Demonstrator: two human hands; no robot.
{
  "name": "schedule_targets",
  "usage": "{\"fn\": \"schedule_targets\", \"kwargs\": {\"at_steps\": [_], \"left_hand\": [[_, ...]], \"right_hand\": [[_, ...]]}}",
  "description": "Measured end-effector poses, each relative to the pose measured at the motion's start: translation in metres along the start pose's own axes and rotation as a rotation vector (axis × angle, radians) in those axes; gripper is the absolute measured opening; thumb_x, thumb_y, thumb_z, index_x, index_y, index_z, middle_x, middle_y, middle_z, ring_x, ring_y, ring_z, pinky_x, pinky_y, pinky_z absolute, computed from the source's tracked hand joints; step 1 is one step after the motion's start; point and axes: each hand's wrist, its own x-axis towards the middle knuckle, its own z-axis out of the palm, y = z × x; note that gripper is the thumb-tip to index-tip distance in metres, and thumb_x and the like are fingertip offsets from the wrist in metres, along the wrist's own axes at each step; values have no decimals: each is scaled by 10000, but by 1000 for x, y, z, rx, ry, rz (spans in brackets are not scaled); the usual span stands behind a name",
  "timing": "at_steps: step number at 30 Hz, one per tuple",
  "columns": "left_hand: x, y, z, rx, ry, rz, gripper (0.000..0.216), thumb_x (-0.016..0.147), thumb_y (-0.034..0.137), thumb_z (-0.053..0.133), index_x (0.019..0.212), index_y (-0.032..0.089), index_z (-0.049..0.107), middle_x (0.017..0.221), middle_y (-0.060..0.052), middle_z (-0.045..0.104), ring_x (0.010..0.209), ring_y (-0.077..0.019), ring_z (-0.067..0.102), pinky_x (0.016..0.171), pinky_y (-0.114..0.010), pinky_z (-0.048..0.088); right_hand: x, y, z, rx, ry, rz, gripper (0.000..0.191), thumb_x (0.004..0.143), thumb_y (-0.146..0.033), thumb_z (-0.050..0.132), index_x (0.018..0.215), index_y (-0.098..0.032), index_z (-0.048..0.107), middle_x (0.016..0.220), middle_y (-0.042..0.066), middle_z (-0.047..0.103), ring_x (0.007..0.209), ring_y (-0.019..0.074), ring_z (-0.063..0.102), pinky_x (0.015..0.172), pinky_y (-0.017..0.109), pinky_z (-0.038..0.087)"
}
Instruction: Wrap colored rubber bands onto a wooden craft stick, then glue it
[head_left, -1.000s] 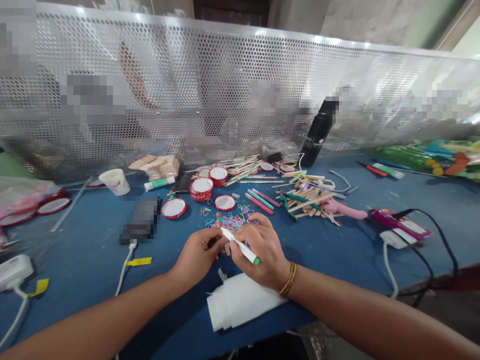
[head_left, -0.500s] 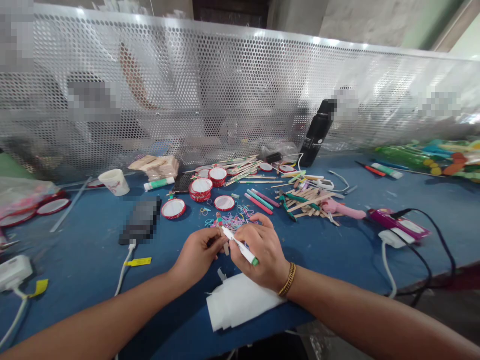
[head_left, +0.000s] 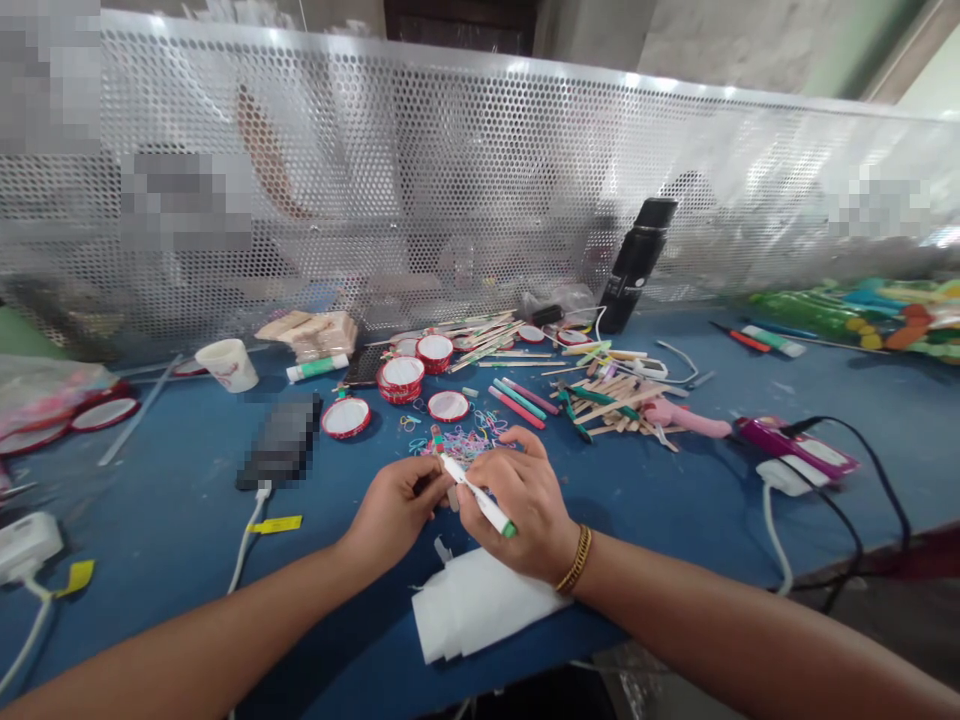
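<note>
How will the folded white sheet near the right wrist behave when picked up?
Probably floppy: the white sheet looks thin and layered. It may fan open, since its left edges sit staggered with no binding visible. Likely light too, judging by those thin edges.

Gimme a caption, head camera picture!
Beside loose rubber bands, the right hand holds a white marker at a craft stick pinched by the left hand.

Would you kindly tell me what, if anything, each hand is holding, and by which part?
The left hand pinches a flat stick near its middle; the right hand grips a white marker by its barrel, away from the green end.
</note>
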Motion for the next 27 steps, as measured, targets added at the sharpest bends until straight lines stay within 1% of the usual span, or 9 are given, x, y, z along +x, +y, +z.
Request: {"fn": "schedule_targets", "kwargs": {"at_steps": [6, 10, 14, 18, 27], "left_hand": [[0, -1, -1, 17, -1, 0, 313, 919, 363, 537, 694, 158, 613, 638, 13, 568, 581, -111, 508, 534, -205, 418], [0, -1, -1, 34, -1, 2, 307, 922, 346, 533, 685, 161, 597, 633, 17, 561, 581, -111, 513, 537, -205, 418], [0, 0, -1, 16, -4, -2, 314, 924, 349, 530, 672, 168, 580, 630, 22, 554, 571, -108, 509, 532, -201, 427], [-1, 2, -1, 13, -8, -22, 332, 923, 384, 536, 680, 165, 593, 640, 16, 560, 574, -111, 508, 528, -203, 435], [-1, 0, -1, 31, -12, 4, 331, 936, 369, 520, 688, 164, 601, 638, 20, 554, 591, -111, 501, 544, -199, 423]], "right_hand": [[-1, 0, 1, 10, -12, 22, 108, 882, -219, 553, 778, -208, 528, 718, -9, 699, 670, 144, 658, 955, 404, 379], [0, -1, 1, 2, -28, 21, 92, 884, -213, 550, 793, -208, 538, 722, -10, 700, 666, 142, 651, 958, 402, 377], [1, -1, -1, -21, -40, 42, 99, 888, -223, 536, 790, -210, 537, 726, 1, 698, 666, 148, 641, 931, 400, 379], [0, 0, -1, -58, -45, 59, 118, 883, -216, 522, 766, -208, 529, 688, -5, 673, 621, 141, 605, 905, 399, 374], [0, -2, -2, -36, -7, -9, 103, 879, -208, 538, 778, -200, 527, 714, 0, 695, 656, 148, 638, 916, 398, 363]]}}
